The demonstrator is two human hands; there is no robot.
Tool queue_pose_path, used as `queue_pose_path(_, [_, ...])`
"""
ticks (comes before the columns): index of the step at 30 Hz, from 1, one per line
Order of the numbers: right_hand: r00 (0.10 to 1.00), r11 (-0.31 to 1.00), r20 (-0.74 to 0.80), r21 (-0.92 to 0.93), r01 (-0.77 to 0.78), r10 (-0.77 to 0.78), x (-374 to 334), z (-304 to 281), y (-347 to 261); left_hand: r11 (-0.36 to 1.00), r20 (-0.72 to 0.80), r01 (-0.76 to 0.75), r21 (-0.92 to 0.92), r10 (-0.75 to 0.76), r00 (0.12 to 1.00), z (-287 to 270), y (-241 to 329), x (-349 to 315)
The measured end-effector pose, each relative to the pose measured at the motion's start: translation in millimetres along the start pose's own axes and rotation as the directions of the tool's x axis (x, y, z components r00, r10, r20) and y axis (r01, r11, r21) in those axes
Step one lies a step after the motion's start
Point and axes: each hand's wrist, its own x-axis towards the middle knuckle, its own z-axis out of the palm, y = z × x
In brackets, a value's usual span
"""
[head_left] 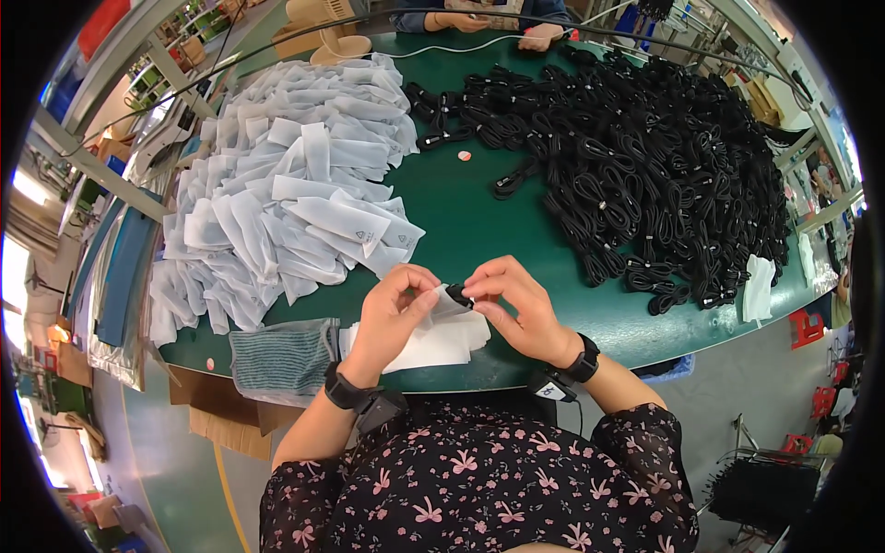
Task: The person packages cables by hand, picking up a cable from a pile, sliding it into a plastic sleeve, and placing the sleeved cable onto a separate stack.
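Perhaps halfway through the bagging, with one sleeve barely started

Pinching a thin white sleeve (444,311) between thumb and fingers in the left grip (398,304); grasping a black cable bundle (458,294) by the fingertips in the right grip (524,311), right against the sleeve's upper edge. Looks like the start of an insertion, judging by the black showing between the two grips. Hard to make out, behind the fingers, how much is inside.

Count as done, most likely, the large heap of pale pouches (300,198) ahead of the left grip and out to its left, on the green counter (489,217). Judged filled from bulk alone, not from visible contents.

Count as left the broad heap of black cables (636,175), ahead of the right grip and out to its right, all tied in loops and unbagged. Similar in spread to the pouches, hence the rough guess of halfway.

Ready to use, apparently: flat white sleeves (461,338) stacked just below both grips, toward the body. Also in view, a lone white piece (759,288), well apart to the right of the right grip, seemingly flat and unfilled.
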Motion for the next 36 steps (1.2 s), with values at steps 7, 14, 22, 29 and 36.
queue_pose_path(7, [0.978, 0.973, 0.023, -0.101, 0.207, -0.206, 34, 2, 3, 0.992, 0.059, 0.010, -0.128, -0.002, 0.998, -6, 15, 29])
queue_pose_path(14, [0.996, 0.991, -0.089, -0.128, -0.038, 0.027, 64, -13, 28, 0.980, -0.323, 0.040, -0.196, -0.103, 0.941, -97, 14, 77])
queue_pose_path(22, [0.991, 0.794, -0.063, -0.593, -0.130, 0.116, 113, -49, 118, 0.069, 0.287, -0.292, 0.954, 0.064, 0.956, -87, 16, 60])
queue_pose_path(29, [0.998, 0.593, -0.063, -0.802, -0.067, 0.026, 217, -56, 176, -0.008, 0.395, -0.403, 0.915, -0.184, 0.900, -102, -19, 93])
queue_pose_path(36, [0.980, 0.467, 0.081, -0.884, -0.013, 0.181, 290, -45, 230, -0.042, 0.346, -0.351, 0.936, -0.082, 0.934, -106, -42, 100])
